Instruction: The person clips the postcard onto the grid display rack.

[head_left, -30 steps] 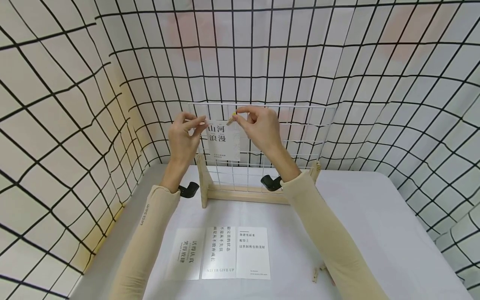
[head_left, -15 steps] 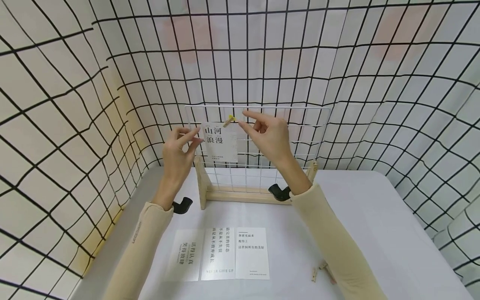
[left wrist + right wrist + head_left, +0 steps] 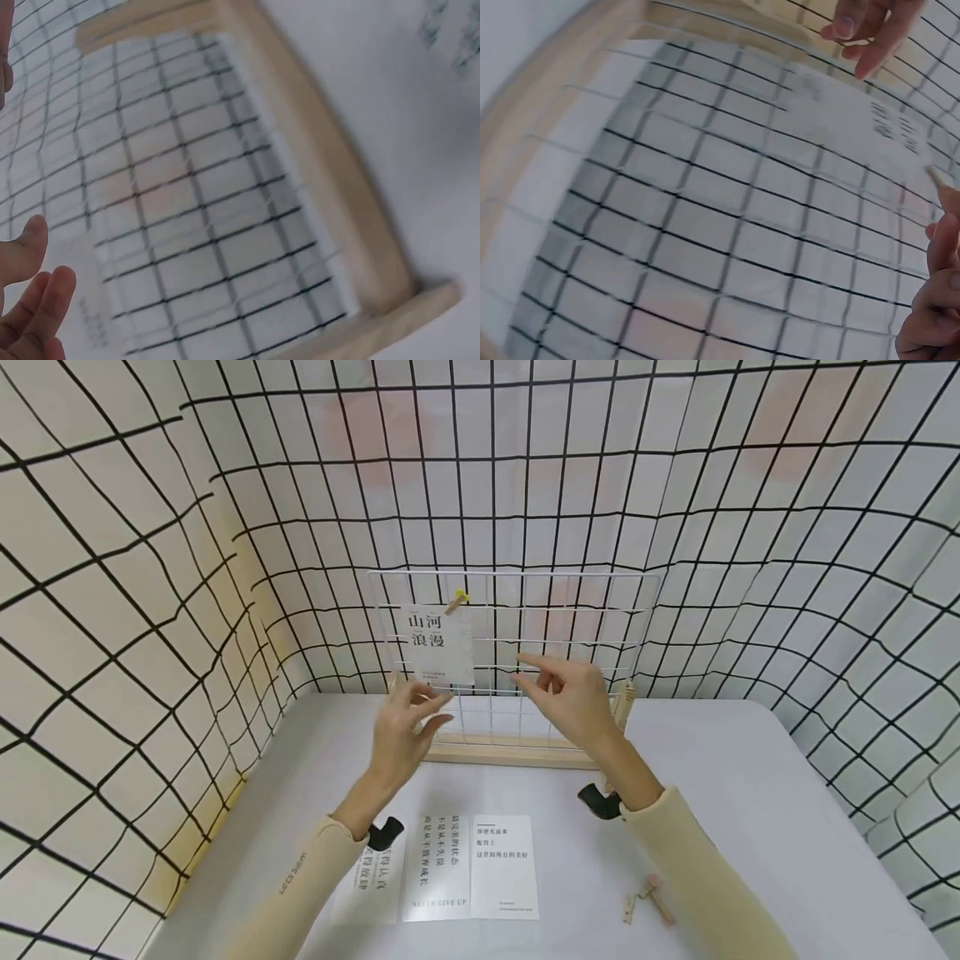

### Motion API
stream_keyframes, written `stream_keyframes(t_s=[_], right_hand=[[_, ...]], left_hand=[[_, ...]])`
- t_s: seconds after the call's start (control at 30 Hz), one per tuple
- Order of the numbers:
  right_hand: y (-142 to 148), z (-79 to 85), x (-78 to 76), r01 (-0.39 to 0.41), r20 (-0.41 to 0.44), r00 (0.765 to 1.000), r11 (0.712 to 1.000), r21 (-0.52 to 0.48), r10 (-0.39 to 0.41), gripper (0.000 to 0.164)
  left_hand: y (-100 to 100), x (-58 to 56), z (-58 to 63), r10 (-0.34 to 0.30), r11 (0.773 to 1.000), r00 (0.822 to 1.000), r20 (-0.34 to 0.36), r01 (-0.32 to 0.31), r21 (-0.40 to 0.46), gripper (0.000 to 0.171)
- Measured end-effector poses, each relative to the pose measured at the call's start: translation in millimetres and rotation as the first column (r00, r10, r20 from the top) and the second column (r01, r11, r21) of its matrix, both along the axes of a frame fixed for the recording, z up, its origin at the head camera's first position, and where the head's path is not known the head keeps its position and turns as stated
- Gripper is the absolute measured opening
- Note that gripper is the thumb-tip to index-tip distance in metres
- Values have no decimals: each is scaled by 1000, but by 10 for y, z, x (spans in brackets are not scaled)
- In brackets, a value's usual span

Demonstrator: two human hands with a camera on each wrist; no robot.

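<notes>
A white card (image 3: 450, 660) with dark Chinese characters hangs on the upper left of a white wire grid (image 3: 555, 608). At its top right edge sits a small wooden clothespin (image 3: 455, 603) with a yellow decoration, slanted. Just below the card is my left hand (image 3: 405, 731), thumb and fingers apart, with nothing held. My right hand (image 3: 573, 702) is in front of the grid, right of the card; its thumb and index finger are apart and hold nothing. In the left wrist view, the left fingers (image 3: 56, 296) appear near the card's lower edge.
The grid stands on a wooden base (image 3: 510, 753). Toward the front lie three printed cards in a row, among them a right card (image 3: 506, 877). Loose small clothespins (image 3: 657, 902) lie at the right. A black-lined white backdrop (image 3: 570, 460) surrounds the table.
My right hand has let go of the clothespin and moved down and right. My left hand has left the card's left edge and come down. Card and clothespin stay on the grid.
</notes>
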State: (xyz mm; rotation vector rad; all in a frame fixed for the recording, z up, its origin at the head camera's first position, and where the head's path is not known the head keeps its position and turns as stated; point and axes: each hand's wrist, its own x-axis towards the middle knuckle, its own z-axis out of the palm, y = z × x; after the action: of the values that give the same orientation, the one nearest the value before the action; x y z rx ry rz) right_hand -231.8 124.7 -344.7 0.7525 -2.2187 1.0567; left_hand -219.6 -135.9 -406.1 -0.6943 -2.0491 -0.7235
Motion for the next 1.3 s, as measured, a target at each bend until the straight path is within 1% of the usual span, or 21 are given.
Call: stream_keyframes(t_s=[0.1,0.2,0.27,0.37,0.47,0.57,0.6,0.63,0.73,0.8,0.9,1.0,1.07,1.17,1.2,1.23,1.3], right_hand=[[132,-259,95,23,41,999,998,67,-26,31],[291,-519,193,61,89,993,990,126,-72,33],[408,-663,263,83,115,988,984,158,-102,33],[578,-850,373,102,137,982,976,192,-129,32],[727,-1019,493,114,142,979,971,212,-146,32],[850,-1150,608,117,134,979,965,234,-152,33],[885,-1182,644,116,137,979,963,241,-153,33],[918,-1208,675,114,139,979,962,249,-151,32],[999,-1266,764,94,159,977,959,268,-140,30],[1049,-1293,815,86,178,974,956,280,-140,29],[1127,-1306,852,77,185,974,954,288,-134,29],[1209,-1309,874,72,192,972,953,293,-132,30],[1261,-1312,886,61,214,968,952,301,-130,30],[1338,-1316,902,27,294,948,949,315,-124,27],[1361,-1315,908,14,332,935,947,322,-127,26],[1387,-1318,910,-6,367,922,943,331,-123,24],[1434,-1320,915,-44,446,886,933,357,-128,20]], left_hand=[[70,80,-243,-1,999,998,69,4,-48,34],[131,144,-447,-15,996,985,172,30,-84,35],[165,169,-544,-30,994,968,250,56,-98,35],[198,189,-682,-55,990,935,352,96,-101,36],[211,195,-803,-76,985,912,402,130,-110,37],[208,196,-906,-108,977,888,447,177,-117,37],[206,195,-934,-112,974,878,465,190,-124,36],[202,195,-961,-119,970,865,488,206,-129,36],[178,199,-1033,-123,961,818,562,240,-139,34],[157,199,-1073,-121,953,790,601,261,-151,32],[127,180,-1104,-129,944,758,639,291,-155,31],[91,168,-1113,-132,938,736,664,310,-157,32],[71,164,-1109,-127,937,717,685,313,-153,33],[57,158,-1112,-124,938,687,716,316,-141,33],[59,156,-1113,-124,938,673,729,320,-136,33],[65,151,-1115,-124,935,663,738,326,-136,32],[81,145,-1120,-127,929,648,751,344,-140,32]])
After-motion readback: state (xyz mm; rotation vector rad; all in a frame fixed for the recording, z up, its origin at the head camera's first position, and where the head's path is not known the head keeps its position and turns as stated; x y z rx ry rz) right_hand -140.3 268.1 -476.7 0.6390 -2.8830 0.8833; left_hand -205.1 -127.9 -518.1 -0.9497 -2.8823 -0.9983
